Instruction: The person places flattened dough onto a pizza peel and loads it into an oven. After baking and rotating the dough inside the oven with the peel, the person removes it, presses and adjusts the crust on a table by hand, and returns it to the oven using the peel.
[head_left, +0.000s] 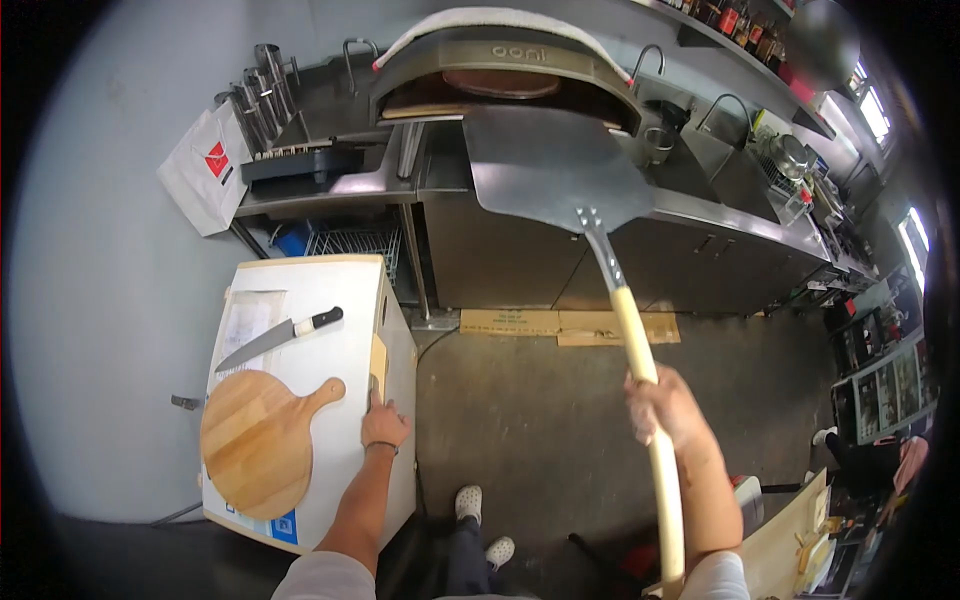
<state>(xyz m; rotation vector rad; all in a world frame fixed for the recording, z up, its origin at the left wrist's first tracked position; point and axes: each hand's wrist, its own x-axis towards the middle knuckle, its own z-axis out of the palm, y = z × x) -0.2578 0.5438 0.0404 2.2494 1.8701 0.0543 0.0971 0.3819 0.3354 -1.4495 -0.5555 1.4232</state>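
My right hand (pixel 668 408) is wrapped round the pale wooden handle of a large metal pizza peel (pixel 550 168). The blade is raised in front of the mouth of a dark ooni oven (pixel 515 50); inside the oven a round brown item is partly visible. Low on the left, my left hand (pixel 385 422) is at the right edge of a white-topped cabinet (pixel 350 290), a finger touching a small dark part there; the other fingers look curled. On the cabinet top lie a round wooden board (pixel 262 440) with a handle and a knife (pixel 275 342) with a black handle.
A steel counter (pixel 700 207) with sinks, taps and dishes runs across the back. A white paper bag (pixel 208 170) stands by the left wall. Flat cardboard (pixel 510 321) lies on the floor. A wooden table (pixel 775 545) is at lower right; part of a person (pixel 870 455) shows at far right.
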